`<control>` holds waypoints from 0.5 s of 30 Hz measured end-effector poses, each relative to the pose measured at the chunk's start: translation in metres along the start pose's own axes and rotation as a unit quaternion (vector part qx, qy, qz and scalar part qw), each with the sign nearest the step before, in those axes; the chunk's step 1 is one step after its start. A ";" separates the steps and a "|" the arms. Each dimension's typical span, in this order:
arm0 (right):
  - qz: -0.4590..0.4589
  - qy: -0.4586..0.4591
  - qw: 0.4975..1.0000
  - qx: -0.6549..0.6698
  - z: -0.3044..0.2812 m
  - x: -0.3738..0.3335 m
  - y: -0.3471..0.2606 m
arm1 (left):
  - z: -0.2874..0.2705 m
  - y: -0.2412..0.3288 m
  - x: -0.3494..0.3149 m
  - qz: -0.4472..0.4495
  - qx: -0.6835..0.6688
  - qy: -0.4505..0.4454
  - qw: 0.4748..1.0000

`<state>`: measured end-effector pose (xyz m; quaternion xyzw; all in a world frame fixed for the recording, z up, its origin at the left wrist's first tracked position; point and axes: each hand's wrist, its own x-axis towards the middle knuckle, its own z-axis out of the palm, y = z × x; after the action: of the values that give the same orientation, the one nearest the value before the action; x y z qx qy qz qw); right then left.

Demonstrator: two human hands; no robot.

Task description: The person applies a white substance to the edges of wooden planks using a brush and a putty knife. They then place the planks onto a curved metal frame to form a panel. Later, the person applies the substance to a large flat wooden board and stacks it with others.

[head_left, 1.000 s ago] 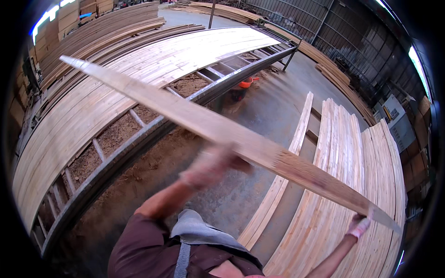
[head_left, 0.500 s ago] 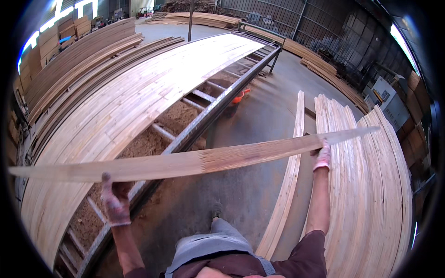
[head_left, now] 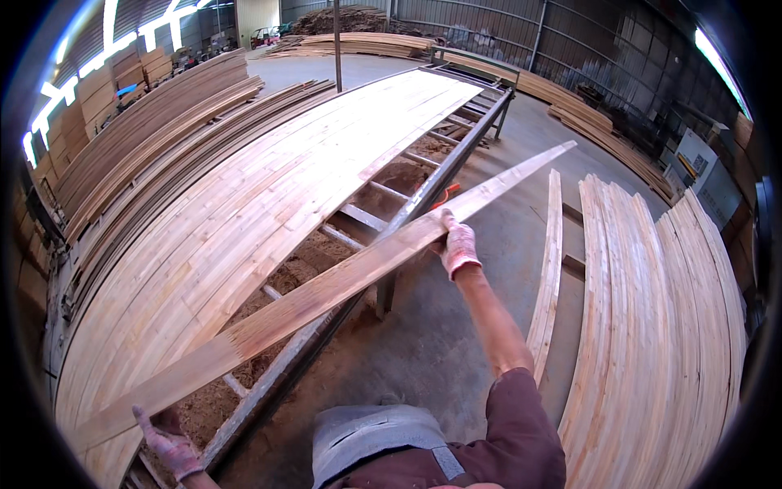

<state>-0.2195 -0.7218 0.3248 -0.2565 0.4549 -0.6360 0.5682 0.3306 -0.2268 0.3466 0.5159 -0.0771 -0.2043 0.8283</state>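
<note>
A long, narrow wooden board (head_left: 309,303) with a jagged joint along its length slants from lower left to upper right in front of me. My left hand (head_left: 169,444), in a stained glove, grips it near its lower left end, thumb on the near face and the other fingers hidden behind. Farther up, my right hand (head_left: 458,243), gloved too, is closed round the lower edge. The board passes over a long metal rack (head_left: 326,326), whose far side carries a sheet of pale boards (head_left: 236,220) laid edge to edge.
On the right lie stacks of pale boards (head_left: 631,301), with a single board strip (head_left: 547,277) beside them on crosspieces. Darker planks (head_left: 163,134) are piled beyond the rack at the left. A thin post (head_left: 337,45) rises behind it. An orange object (head_left: 446,196) shows beside the rack.
The board has swung from nearly level across my front to a slant along the rack. My right hand has moved left and forward; my left hand has come lower and nearer.
</note>
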 end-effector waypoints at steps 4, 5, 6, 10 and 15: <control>0.000 -0.034 0.999 -0.003 0.081 0.023 0.030 | -0.002 0.007 0.008 0.029 -0.061 0.080 0.994; -0.011 -0.041 0.999 -0.010 0.091 0.035 0.034 | -0.003 0.007 0.012 0.023 -0.065 0.086 0.994; 0.017 -0.052 0.998 -0.011 0.113 0.037 0.035 | -0.008 0.010 0.018 0.026 -0.068 0.095 0.993; 0.002 -0.071 0.997 -0.035 0.174 0.049 0.071 | -0.029 0.018 0.037 0.042 -0.066 0.090 0.993; 0.034 -0.096 0.993 -0.055 0.230 0.049 0.103 | -0.038 0.005 0.056 0.027 -0.085 0.107 0.990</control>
<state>0.0137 -0.8291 0.3304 -0.3315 0.4409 -0.5629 0.6155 0.3950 -0.2171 0.3293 0.4598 0.0154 -0.1315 0.8781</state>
